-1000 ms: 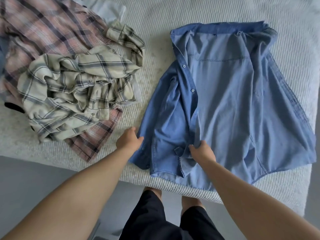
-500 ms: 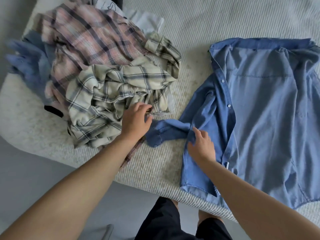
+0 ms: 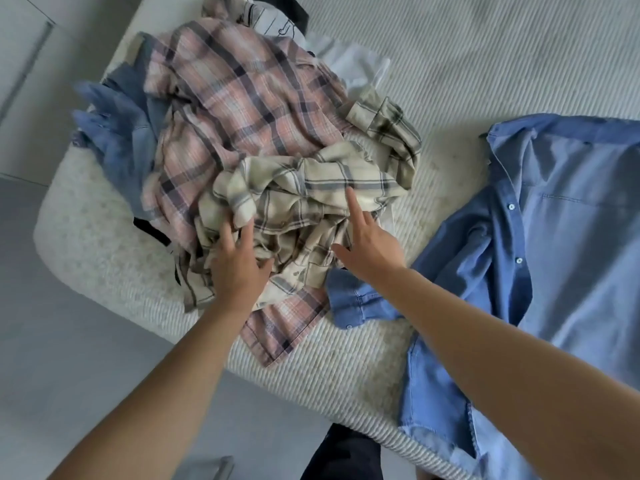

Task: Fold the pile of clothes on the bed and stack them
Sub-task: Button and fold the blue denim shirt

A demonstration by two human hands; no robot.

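Observation:
A crumpled cream plaid shirt [image 3: 311,199] tops the clothes pile at the bed's left corner, lying over a pink plaid shirt [image 3: 239,95]. My left hand [image 3: 239,268] rests on the cream shirt's near edge, fingers spread, gripping nothing. My right hand [image 3: 367,244] lies on the same shirt with the index finger stretched out, holding nothing. A blue denim shirt [image 3: 561,244] is spread open on the right, one sleeve cuff [image 3: 356,299] reaching left under my right wrist.
More garments sit in the pile: a blue denim piece [image 3: 117,133] at the left, white fabric [image 3: 349,60] at the back, something black [image 3: 149,230] underneath. The cream ribbed bed cover [image 3: 485,53] stretches behind. Grey floor [image 3: 69,341] lies below the bed's edge.
Both hands left the blue shirt and moved left onto the cream plaid shirt. The blue sleeve now lies stretched out to the left. The view has swung left toward the pile.

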